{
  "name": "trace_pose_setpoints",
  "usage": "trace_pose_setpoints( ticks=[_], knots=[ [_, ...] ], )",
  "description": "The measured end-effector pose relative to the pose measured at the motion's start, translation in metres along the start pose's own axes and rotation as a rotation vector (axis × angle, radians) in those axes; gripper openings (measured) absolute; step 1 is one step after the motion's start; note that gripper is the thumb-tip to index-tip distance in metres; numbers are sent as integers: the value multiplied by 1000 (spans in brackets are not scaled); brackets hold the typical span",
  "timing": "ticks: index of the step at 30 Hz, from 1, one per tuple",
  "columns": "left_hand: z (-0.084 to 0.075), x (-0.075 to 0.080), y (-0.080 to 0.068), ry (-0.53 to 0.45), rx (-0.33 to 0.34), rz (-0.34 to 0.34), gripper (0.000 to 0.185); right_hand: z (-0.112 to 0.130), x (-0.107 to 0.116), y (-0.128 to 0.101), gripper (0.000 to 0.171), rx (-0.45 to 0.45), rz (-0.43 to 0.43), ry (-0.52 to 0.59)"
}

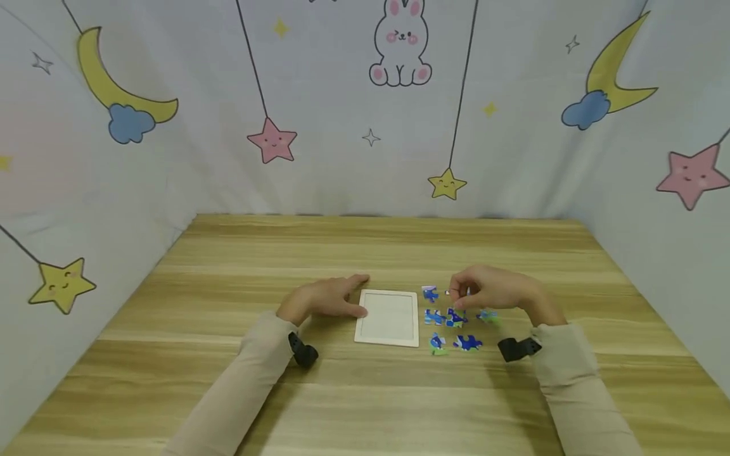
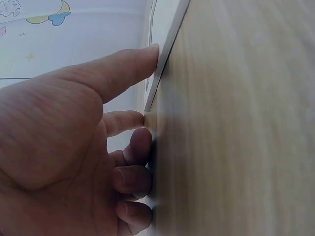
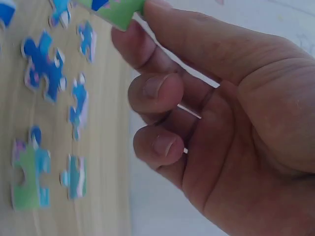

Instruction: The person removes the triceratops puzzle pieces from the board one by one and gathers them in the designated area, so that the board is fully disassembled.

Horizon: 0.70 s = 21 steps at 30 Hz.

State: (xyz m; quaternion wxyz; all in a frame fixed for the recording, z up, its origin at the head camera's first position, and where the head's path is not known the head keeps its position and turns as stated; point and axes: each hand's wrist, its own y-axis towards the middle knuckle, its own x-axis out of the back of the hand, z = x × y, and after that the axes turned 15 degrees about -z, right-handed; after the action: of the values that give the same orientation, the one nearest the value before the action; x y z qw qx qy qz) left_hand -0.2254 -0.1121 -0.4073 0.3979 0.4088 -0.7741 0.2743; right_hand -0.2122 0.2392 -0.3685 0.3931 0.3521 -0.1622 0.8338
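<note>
A shallow white square puzzle tray [image 1: 390, 320] lies on the table with nothing in it. My left hand [image 1: 327, 297] is at its left side, the thumb touching the edge and the index finger reaching past the far left corner. In the left wrist view the other fingers of that hand [image 2: 64, 132] bend loosely against the tabletop. My right hand [image 1: 487, 288] hovers over the loose pieces. Between thumb and index finger it pinches a green and blue jigsaw piece [image 3: 118, 14], cut off by the top of the right wrist view. The remaining fingers curl without holding anything.
Several blue jigsaw pieces lie apart right of the tray, among them a top-left piece [image 1: 430, 293], a dark blue piece [image 1: 468, 342] and a blue-green piece [image 1: 438, 343]. The wooden table [image 1: 319, 405] ends at a printed cloth [image 1: 342, 183] behind and on both sides.
</note>
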Motion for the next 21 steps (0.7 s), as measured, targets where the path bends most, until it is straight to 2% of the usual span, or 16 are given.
trace_pose_setpoints(
  ticks=[4, 10, 17, 21],
  knots=[
    [-1, -2, 0, 20, 10, -9, 78, -8, 12, -13, 9, -62, 33, 19],
    [-1, -2, -1, 16, 16, -14, 78, -13, 23, -25, 7, -193, 128, 45],
    [-4, -2, 1, 4, 28, -9, 79, -17, 24, -28, 7, -374, 199, 17],
    [-3, 0, 1, 19, 16, -7, 80, -17, 22, -27, 7, -425, 222, -1]
  ],
)
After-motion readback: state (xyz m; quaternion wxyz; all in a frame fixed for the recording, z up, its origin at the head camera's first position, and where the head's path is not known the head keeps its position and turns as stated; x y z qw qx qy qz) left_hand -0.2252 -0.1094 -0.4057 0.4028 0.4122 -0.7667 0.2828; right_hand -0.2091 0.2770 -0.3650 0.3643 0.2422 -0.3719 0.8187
